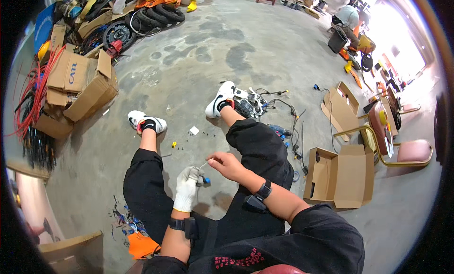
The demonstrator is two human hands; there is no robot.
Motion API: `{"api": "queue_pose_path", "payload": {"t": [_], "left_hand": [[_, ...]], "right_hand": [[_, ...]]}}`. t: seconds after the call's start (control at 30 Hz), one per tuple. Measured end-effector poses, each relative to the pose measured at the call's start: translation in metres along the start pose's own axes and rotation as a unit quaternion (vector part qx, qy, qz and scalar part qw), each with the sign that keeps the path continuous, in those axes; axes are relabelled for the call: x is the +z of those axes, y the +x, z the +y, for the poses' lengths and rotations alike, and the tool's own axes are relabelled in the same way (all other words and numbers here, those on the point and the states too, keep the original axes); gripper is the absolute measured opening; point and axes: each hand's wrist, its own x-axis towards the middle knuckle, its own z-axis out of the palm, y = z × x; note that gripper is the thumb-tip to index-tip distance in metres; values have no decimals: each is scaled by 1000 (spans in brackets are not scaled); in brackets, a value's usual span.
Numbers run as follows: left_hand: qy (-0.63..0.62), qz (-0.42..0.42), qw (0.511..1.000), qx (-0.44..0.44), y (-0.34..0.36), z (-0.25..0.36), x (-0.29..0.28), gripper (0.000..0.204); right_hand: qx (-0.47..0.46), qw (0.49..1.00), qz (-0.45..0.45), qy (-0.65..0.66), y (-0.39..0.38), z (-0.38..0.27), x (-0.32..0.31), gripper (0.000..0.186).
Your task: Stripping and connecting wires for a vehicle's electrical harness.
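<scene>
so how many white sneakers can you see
2, both worn: the left sneaker, and the right sneaker, beside a pile of loose parts. More could be hidden in the cluttered background.

Light point(395, 42) is glaring at two o'clock; a pink-seated chair point(412, 152) is standing at three on the stained grey floor point(189, 96).

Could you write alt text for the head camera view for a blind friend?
A white-gloved left hand and a bare right hand hold a thin, pale piece between a person's black-trousered legs. An open brown cardboard box lies on the grey concrete floor at right.
</scene>
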Motion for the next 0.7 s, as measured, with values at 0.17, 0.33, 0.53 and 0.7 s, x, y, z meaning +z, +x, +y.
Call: {"api": "queue_pose_path", "payload": {"t": [0.17, 0.33, 0.53, 0.7], "left_hand": [[-112, -75, 990, -32, 0, 4, -6, 29], [-102, -86, 991, -20, -2, 3, -9, 35], [-68, -104, 989, -77, 0, 6, -7, 35], [5, -63, 992, -113, -3, 12, 0, 32]], "right_hand": [[-114, 993, 8, -21, 2, -1, -1, 15], [-234, 972, -9, -30, -1, 0, -6, 15], [-206, 977, -5, -51, -4, -2, -7, 29], [3, 999, 5, 38, -3, -4, -2, 41]]}}
